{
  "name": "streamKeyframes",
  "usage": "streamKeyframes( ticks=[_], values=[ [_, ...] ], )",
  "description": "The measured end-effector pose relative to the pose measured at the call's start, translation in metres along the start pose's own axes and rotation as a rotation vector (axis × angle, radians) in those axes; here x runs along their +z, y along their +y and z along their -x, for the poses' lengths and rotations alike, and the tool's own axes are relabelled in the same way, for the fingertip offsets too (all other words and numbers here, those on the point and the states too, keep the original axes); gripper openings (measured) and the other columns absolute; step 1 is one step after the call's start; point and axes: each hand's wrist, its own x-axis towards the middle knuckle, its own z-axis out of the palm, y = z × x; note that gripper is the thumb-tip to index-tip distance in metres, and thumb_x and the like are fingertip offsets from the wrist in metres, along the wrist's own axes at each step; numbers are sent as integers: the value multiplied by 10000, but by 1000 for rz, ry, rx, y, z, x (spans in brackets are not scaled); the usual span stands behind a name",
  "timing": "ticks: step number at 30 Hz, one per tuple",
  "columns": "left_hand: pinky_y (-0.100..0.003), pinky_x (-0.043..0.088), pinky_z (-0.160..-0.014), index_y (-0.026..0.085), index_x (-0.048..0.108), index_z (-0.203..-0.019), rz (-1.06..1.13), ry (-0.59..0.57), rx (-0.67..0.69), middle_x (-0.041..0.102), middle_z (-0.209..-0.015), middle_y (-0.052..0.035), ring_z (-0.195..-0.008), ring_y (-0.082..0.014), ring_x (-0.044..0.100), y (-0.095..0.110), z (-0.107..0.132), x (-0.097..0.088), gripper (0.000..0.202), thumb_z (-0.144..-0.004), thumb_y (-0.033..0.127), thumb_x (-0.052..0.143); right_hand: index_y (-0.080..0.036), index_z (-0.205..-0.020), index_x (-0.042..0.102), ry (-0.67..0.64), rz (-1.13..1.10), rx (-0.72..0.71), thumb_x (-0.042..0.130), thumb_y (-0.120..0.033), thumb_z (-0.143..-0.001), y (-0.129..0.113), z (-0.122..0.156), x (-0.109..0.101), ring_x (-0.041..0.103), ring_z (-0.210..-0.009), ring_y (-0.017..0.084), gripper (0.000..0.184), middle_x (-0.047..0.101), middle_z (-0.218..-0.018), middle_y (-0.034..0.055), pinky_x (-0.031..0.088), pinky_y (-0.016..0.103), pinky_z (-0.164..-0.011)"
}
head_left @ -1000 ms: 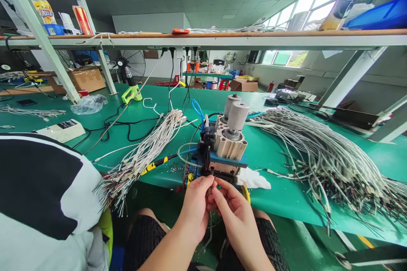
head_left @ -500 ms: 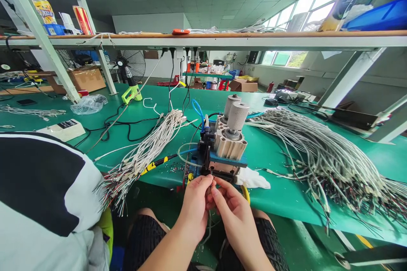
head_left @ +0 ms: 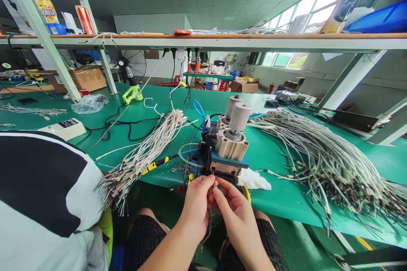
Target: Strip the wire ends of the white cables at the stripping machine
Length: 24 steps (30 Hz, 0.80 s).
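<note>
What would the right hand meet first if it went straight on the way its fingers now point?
The right hand would probably meet the left hand first, then the pneumatic wire stripper; depth is unclear.

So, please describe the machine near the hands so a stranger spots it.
On the green workbench, beyond the left hand and right hand, stands a pneumatic unit on a blue base. Two knurled metal cylinders top it, unlike the white wire bundles on either side.
</note>
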Motion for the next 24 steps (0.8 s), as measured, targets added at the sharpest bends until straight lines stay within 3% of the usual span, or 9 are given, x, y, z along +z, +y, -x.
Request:
streamKeyframes(
  ticks=[7, 14, 24],
  values=[
    [-174, 249, -452, 124, 527, -650, -16, -23, -25, 455, -602, 30, -499, -46, 359, 2, 0, 0, 324, -673, 330, 776, -132, -1181, 583, 50, -8, -21, 725, -537, -771, -3, 1, 1, 529, -726, 147, 593, 609, -821, 36, 492, 255, -679],
    [-181, 254, -455, 132, 513, -650, 2, 1, -3, 424, -582, 44, -499, -51, 352, 1, 0, 1, 342, -658, 340, 785, -127, -1206, 563, 10, 10, -19, 686, -532, -811, -1, -1, 1, 552, -771, 173, 579, 655, -965, 94, 511, 330, -796],
    [-182, 246, -445, 132, 509, -639, -4, 0, -6, 424, -583, 42, -498, -51, 351, 2, 0, 1, 360, -641, 349, 797, -142, -1202, 576, 11, 4, -20, 682, -522, -822, -1, -2, 2, 548, -757, 166, 547, 661, -968, 88, 488, 283, -703]
  ],
)
